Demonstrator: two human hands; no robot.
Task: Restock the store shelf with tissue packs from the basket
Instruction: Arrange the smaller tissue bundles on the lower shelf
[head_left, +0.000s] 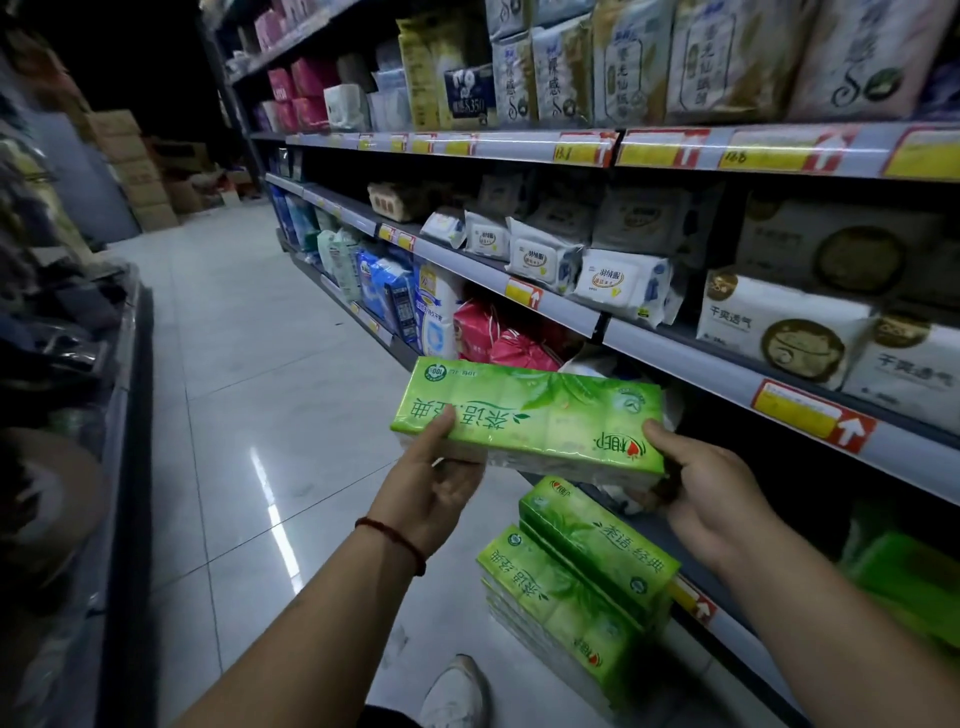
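Note:
A long green tissue pack (530, 415) is held level in front of the shelving, between both hands. My left hand (431, 478) grips its left end, thumb on top. My right hand (701, 483) grips the right end, thumb on the upper edge. Below it, a stack of the same green tissue packs (576, 587) stands on the floor against the bottom shelf (727, 613). More green packs (904, 582) lie inside the bottom shelf at the right. No basket is visible.
The middle shelf (545, 306) holds white wet-wipe packs (618, 283) and white boxes. The upper shelf carries large paper packs. A tiled aisle floor (249, 364) runs ahead to cardboard boxes (135, 171). My white shoe (457, 691) is at the bottom.

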